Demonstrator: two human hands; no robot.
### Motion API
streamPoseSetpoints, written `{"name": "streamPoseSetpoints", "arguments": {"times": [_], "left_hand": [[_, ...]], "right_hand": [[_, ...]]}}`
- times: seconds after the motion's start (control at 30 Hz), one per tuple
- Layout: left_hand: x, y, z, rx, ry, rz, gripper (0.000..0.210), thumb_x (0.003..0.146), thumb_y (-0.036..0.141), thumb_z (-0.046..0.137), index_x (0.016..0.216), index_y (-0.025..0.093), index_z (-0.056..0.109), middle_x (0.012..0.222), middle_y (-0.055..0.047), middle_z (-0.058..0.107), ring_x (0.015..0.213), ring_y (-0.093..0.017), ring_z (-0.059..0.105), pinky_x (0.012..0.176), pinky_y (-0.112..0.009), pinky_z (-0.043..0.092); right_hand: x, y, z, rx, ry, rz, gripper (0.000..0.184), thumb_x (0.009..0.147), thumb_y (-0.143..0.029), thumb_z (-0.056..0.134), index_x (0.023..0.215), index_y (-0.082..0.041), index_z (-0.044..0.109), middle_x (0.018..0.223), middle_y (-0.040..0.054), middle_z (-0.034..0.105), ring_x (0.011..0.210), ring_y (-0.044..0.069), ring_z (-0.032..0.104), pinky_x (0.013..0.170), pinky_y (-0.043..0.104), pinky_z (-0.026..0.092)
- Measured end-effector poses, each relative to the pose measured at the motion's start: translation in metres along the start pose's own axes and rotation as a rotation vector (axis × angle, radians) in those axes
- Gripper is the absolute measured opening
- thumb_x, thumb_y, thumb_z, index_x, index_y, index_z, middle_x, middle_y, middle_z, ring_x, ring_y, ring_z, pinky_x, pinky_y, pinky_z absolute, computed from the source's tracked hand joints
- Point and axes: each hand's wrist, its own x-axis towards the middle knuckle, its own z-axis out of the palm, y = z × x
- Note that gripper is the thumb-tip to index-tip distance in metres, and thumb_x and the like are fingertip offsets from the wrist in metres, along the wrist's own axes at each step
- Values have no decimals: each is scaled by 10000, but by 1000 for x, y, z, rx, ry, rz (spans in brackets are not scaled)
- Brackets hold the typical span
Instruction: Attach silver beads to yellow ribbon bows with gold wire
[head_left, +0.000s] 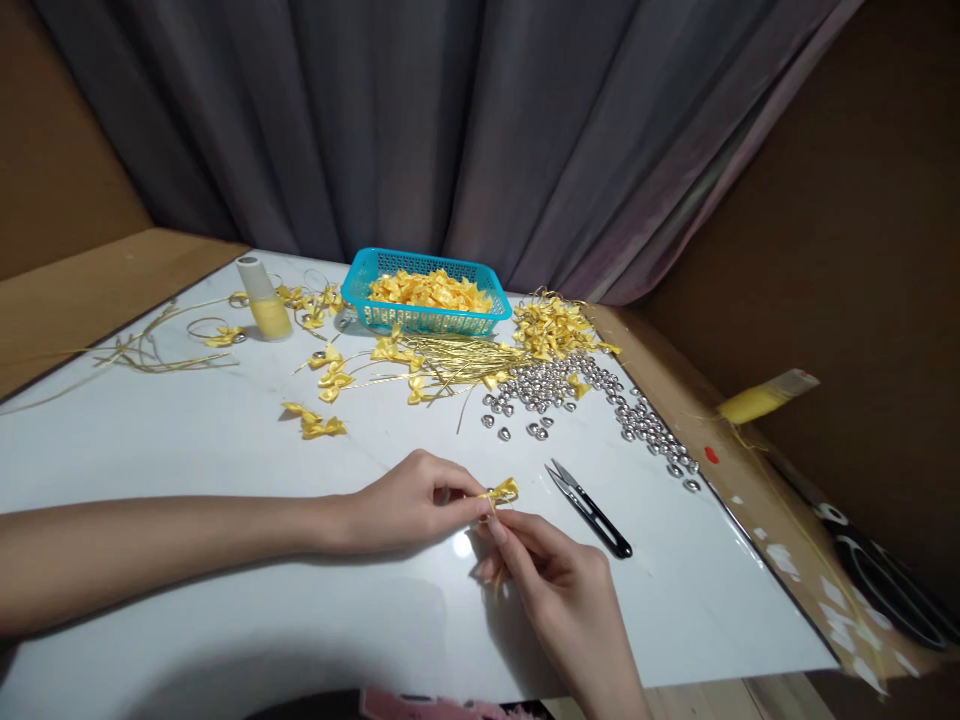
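My left hand is closed, pinching a small yellow ribbon bow between thumb and fingertips above the white board. Close below it, my right hand pinches what looks like a thin gold cord at the bow; its far end is hidden by the fingers. To the right of the hands lie thread snips with black handles, blades pointing up and left. Silver heart-shaped beads spread beyond the hands. Several loose yellow bows rest farther off to the left.
A blue basket of yellow bows stands at the back. Beside it are a yellow thread spool, gold cords and a bow pile. Black scissors and another spool lie right. A grey curtain hangs behind.
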Motion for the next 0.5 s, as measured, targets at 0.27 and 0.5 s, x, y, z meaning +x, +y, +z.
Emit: {"name": "streamPoseSetpoints", "arguments": {"times": [0.27,0.5], "left_hand": [[-1,2,2,136,64,102,239,882,212,501,781,155,710,758,-44,675,757,-142,586,713,-264,448],[-2,3,4,138,77,129,224,868,161,513,756,156,708,783,-34,684,786,-139,580,750,-268,441]], "right_hand": [[-1,-1,4,16,25,12,227,839,-364,537,813,-170,651,572,12,648,549,132,613,537,199,478],[1,0,5,-79,4,-38,245,856,-336,502,755,-165,645,524,1,592,483,118,537,483,205,412]]}}
